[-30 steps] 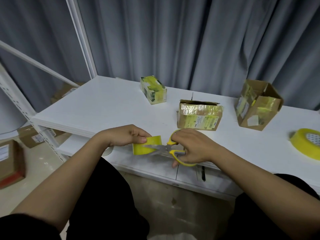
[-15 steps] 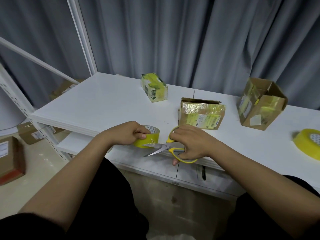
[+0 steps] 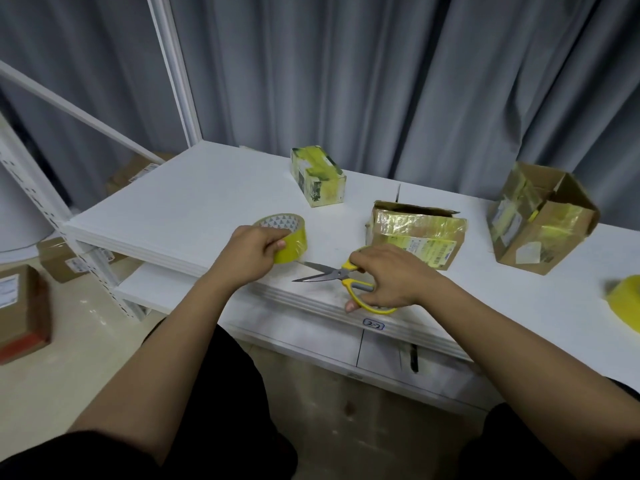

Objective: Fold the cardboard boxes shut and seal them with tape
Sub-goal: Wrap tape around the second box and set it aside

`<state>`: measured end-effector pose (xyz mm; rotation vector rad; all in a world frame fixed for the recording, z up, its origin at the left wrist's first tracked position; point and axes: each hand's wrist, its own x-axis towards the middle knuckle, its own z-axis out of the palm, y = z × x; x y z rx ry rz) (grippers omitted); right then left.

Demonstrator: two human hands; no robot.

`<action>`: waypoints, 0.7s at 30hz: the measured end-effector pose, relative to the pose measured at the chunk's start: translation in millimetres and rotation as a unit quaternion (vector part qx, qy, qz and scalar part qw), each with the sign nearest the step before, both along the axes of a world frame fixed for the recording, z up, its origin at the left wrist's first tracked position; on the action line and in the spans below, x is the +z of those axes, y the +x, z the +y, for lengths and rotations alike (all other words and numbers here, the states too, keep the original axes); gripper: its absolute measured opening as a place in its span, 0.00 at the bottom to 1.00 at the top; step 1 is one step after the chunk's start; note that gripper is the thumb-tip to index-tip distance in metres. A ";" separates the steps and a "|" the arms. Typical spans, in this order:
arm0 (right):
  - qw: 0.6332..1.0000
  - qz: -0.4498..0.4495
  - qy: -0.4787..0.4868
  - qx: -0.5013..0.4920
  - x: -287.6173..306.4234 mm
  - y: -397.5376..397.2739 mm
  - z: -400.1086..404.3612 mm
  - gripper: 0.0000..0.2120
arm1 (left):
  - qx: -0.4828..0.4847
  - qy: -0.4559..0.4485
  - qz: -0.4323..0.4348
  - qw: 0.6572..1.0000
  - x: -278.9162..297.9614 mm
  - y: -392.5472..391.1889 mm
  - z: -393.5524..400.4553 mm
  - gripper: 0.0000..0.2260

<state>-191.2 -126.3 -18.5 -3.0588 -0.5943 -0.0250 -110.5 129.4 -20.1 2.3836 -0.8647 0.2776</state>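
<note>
The left hand (image 3: 254, 252) curls its fingers round a yellow roll of packing tape (image 3: 284, 241) near the front edge of the white table (image 3: 194, 202). Just to its right, the right hand (image 3: 388, 278) grips the yellow-handled steel scissors (image 3: 332, 276), blades closed and pointing left. Beyond the right hand sits a flat brown cardboard box wrapped in yellow tape (image 3: 417, 237); farther left a small taped white carton (image 3: 318, 180); far right an open-flapped brown cardboard box (image 3: 540, 216).
</note>
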 end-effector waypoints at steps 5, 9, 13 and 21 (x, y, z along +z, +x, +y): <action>1.000 0.009 -0.014 -0.016 -14.5 3.7 -9.7 0.30 | 0.126 -0.050 -0.032 0.990 2.4 17.3 20.8 0.15; 0.990 0.003 0.056 -0.133 -27.8 24.4 0.1 0.31 | 0.138 -0.124 0.080 0.979 -2.2 30.5 27.2 0.12; 0.976 0.031 0.062 -0.208 -41.7 61.7 32.9 0.33 | 0.128 -0.265 0.164 0.941 -6.9 26.8 22.2 0.10; 0.925 0.081 0.280 -0.242 -36.9 122.2 85.4 0.26 | 0.125 -0.408 0.222 0.877 -10.4 27.9 27.5 0.09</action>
